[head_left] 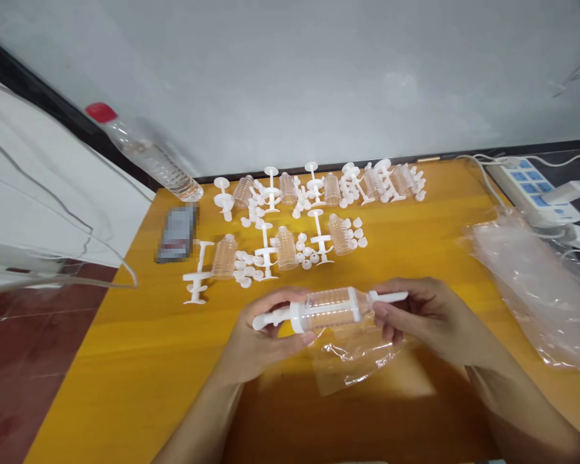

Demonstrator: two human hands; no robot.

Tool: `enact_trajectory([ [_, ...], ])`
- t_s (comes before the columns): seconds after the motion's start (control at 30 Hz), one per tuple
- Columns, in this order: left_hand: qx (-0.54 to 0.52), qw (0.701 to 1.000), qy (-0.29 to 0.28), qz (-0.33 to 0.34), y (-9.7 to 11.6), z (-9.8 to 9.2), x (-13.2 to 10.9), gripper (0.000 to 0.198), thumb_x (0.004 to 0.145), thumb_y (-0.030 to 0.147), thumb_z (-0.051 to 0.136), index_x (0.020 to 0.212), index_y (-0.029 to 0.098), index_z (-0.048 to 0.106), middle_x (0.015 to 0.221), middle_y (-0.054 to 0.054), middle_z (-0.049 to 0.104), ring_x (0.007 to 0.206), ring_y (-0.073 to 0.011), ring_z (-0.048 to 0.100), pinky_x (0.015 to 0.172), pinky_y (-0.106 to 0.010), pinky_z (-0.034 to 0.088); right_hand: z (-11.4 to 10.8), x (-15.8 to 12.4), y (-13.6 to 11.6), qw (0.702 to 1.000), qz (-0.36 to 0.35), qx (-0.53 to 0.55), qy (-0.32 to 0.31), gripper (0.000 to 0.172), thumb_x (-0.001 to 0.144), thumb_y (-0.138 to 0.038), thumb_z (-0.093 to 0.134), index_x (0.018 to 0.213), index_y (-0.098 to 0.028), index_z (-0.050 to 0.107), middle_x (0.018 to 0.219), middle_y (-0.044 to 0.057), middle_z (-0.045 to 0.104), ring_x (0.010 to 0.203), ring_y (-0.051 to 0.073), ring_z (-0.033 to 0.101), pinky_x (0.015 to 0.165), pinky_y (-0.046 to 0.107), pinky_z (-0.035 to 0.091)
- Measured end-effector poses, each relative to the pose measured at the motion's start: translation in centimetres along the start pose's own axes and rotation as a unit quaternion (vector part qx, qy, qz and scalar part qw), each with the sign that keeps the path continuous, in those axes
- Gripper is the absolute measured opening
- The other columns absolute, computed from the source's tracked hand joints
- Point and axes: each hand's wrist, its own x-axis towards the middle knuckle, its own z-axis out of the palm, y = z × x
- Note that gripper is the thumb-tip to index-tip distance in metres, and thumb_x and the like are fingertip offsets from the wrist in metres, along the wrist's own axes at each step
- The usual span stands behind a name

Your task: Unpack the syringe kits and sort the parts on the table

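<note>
A clear ribbed syringe-like tube [328, 308] with white end parts lies nearly level between my hands, low over the wooden table. My left hand [265, 335] has its fingers wrapped round the plunger end and white collar. At the other end, the fingers of my right hand [415, 316] pinch the neck by a narrow white nozzle [391, 297]. A crinkled clear plastic bag [350, 361] is below the tube, near the right fingers. Beyond the hands, two rows of clear barrels [285, 248], white plungers [265, 251] and small white tips [306, 251] lie on the table.
A water bottle with a red cap [159, 161] stands at the back left, behind a blurred phone-like object [176, 233]. Plastic bags [536, 290] are piled on the right, near a power strip [531, 183] with cables. A grey panel [319, 84] borders the table's back.
</note>
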Motion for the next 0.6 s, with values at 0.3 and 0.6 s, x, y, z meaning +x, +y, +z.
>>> enact_trajectory([
  [0.3, -0.167, 0.964, -0.028, -0.206, -0.5, 0.0, 1.5, 0.049, 0.077, 0.06, 0.082, 0.083, 0.013, 0.068, 0.056, -0.005, 0.067, 0.045, -0.0137, 0.06, 0.042, -0.021, 0.049, -3.4, -0.6, -0.5, 0.96, -0.182, -0.202, 0.068, 0.028, 0.09, -0.029, 0.077, 0.118, -0.029, 0.078, 0.106, 0.002, 0.078, 0.086, 0.018, 0.074, 0.082, 0.034, 0.064],
  [0.6, -0.186, 0.976, -0.003, -0.116, -0.2, 0.3, 1.3, 0.059, 0.067, 0.051, 0.095, 0.103, 0.015, 0.066, 0.07, -0.003, 0.073, 0.057, -0.0147, 0.069, 0.05, -0.019, 0.053, -13.8, 13.9, 0.7, 0.862, 0.045, -0.482, 0.152, 0.027, 0.083, -0.022, 0.074, 0.06, -0.024, 0.06, 0.07, 0.005, 0.068, 0.068, 0.019, 0.056, 0.072, 0.036, 0.042],
])
